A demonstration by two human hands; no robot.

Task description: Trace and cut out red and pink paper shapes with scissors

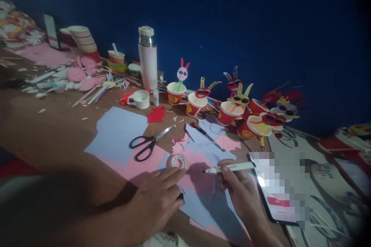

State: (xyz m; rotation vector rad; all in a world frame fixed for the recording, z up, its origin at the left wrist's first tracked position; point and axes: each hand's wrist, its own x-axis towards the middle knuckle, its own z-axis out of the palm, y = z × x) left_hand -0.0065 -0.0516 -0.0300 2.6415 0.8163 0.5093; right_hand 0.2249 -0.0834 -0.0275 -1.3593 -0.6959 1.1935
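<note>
A white marker with a bare black tip is pinched in my right hand, its tip pointing left just above pink paper. My left hand rests on the paper, its forward fingers reaching to the near edge of a white ring-shaped roll of tape. Between the thumb and curled fingers of that hand, a small black cap sticks out; most of it is hidden. Black-handled scissors lie partly spread beyond the left hand. A black pen lies farther back on the paper.
Red paper cups with paper animal faces line the back right. A phone lies beside my right hand. A white flask, a white mug, stacked cups and paper scraps stand or lie farther left.
</note>
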